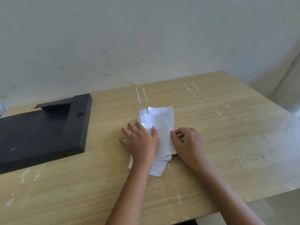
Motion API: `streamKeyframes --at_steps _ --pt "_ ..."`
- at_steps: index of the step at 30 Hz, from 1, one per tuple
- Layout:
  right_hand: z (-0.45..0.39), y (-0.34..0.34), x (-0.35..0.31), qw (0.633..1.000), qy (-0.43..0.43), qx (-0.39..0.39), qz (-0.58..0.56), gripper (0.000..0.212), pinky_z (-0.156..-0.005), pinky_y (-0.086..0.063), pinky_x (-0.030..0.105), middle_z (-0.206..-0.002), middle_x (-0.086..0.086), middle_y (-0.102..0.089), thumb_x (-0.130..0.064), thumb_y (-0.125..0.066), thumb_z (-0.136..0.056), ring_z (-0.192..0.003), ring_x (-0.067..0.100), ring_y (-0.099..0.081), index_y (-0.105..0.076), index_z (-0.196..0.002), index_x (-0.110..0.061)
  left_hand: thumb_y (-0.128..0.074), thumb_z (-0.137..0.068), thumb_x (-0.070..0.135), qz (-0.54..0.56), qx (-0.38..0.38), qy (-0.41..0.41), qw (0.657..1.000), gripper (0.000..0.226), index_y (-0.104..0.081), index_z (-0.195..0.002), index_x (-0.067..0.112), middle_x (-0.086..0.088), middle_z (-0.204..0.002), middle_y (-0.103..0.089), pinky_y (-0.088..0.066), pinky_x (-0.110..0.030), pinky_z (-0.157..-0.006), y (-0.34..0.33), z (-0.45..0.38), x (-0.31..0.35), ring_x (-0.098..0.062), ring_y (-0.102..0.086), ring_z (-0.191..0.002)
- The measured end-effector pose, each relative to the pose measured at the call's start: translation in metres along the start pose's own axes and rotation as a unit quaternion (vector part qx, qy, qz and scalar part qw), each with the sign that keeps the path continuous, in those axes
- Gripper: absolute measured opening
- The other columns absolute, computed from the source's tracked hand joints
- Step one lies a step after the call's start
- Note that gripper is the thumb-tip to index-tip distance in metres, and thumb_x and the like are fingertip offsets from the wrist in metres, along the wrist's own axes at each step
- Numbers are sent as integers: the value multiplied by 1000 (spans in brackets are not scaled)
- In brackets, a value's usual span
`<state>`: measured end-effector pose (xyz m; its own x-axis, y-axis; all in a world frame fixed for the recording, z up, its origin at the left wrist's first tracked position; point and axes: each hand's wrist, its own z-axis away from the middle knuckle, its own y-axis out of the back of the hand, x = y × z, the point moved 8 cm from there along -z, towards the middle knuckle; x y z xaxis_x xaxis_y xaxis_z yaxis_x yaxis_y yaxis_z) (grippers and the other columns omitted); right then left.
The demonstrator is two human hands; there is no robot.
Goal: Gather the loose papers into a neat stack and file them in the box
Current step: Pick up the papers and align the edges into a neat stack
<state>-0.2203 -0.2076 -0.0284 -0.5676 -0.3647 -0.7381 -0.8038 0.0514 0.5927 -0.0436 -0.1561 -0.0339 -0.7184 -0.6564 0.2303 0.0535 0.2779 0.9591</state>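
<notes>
A loose pile of white papers (159, 122) lies overlapped and uneven in the middle of the wooden table (227, 135). My left hand (141, 139) rests flat on the pile's left part, fingers spread and straight. My right hand (188, 140) sits at the pile's right edge with curled fingers touching the sheets' side; whether it pinches a sheet is unclear. A flat black file box (42, 132) lies shut on the left of the table, with its flap (55, 107) raised a little at the far end.
A pale wall (146, 38) rises directly behind the table. The table's right edge (276, 108) and front edge (243, 203) drop to the floor. Worn white marks streak the tabletop.
</notes>
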Motion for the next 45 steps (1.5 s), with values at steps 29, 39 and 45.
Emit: streamKeyframes --at_steps 29,39,45 --pt "-2 -15 3 994 55 -58 76 43 -96 -33 24 -139 -3 -62 -37 -64 -94 -116 20 -40 -65 -127 -11 -73 -88 40 240 -232 -83 939 58 -53 -140 28 11 -128 -67 -54 -34 -92 23 -40 6 -16 -65 -111" --pt "-20 -4 11 988 -83 -59 -116 71 -95 -51 37 -137 -3 -52 -44 -75 -83 -114 17 -56 -43 -143 -20 -79 -89 16 540 -274 -39 795 32 -68 -119 14 -4 -118 -77 -60 -29 -86 16 -43 -1 -16 -75 -103" --pt "-87 18 -85 960 57 -58 -269 23 -82 -58 30 -106 -6 -73 -21 -63 -96 -96 7 -69 -64 -119 -20 -76 -90 16 575 -71 -183 794 35 -62 -119 29 17 -114 -72 -56 -13 -82 118 -81 11 8 -69 -101"
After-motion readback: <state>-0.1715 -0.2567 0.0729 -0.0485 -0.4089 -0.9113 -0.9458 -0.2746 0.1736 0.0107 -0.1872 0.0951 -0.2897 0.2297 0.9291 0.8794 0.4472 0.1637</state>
